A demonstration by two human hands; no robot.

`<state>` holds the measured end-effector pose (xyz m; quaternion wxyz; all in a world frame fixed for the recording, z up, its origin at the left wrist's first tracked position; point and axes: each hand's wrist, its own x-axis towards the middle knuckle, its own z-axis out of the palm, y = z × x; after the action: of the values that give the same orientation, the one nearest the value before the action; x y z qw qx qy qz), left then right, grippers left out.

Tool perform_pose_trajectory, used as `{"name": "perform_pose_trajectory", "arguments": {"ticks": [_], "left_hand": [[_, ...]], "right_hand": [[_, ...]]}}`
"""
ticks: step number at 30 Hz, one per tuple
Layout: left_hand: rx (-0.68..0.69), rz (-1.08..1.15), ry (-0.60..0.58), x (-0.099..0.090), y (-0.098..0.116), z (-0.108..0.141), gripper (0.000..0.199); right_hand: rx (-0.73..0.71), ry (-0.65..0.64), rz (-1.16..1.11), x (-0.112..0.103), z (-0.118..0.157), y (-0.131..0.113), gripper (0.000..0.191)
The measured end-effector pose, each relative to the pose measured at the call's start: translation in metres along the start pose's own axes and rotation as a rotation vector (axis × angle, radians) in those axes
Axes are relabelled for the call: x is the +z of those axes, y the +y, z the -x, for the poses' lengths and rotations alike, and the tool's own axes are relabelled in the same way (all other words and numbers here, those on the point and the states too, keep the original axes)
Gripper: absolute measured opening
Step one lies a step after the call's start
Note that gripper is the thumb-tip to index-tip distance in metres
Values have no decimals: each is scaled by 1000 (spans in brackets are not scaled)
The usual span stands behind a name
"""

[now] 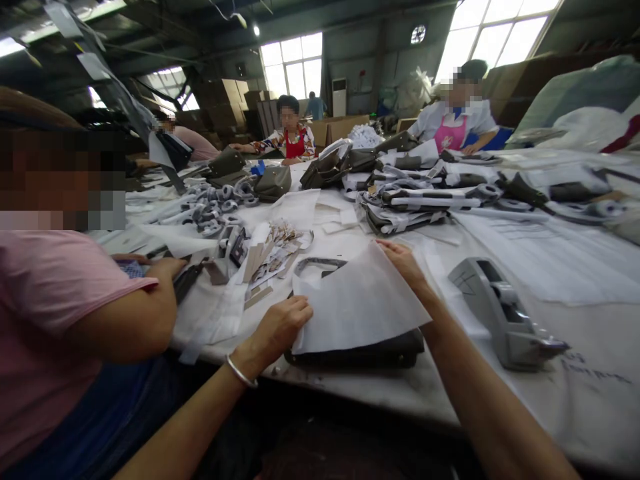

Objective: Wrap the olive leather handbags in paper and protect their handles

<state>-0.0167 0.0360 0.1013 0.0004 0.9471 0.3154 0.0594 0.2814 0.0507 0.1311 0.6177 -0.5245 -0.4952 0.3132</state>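
Observation:
A sheet of white foam wrap [360,300] is stretched between my two hands above a dark handbag [360,355]. My left hand [285,320] pinches the sheet's left edge. The upper right part of the sheet is gripped by my right hand [403,260], whose fingers are partly behind it. The handbag lies at the table's front edge, mostly covered by the sheet. Its looped handle [313,265] shows beyond the sheet's far edge.
A grey tape dispenser [500,313] stands to the right. Paper strips [277,250] lie left of centre. Wrapped handles [220,203] and dark bags [410,180] pile up behind. A co-worker in pink [90,300] sits close on the left; other people work across the table.

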Motion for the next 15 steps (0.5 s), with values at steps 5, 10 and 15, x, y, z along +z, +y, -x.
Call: {"name": "perform_pose_trajectory", "arguments": {"ticks": [5, 10, 15], "left_hand": [[47, 46, -25, 12, -2, 9, 19], [104, 0, 9, 15, -3, 10, 17], [86, 3, 73, 10, -5, 12, 16]], "right_hand": [[-230, 57, 260, -34, 16, -66, 32], [-393, -674, 621, 17, 57, -92, 40], [-311, -1069, 973, 31, 79, -37, 96]]}}
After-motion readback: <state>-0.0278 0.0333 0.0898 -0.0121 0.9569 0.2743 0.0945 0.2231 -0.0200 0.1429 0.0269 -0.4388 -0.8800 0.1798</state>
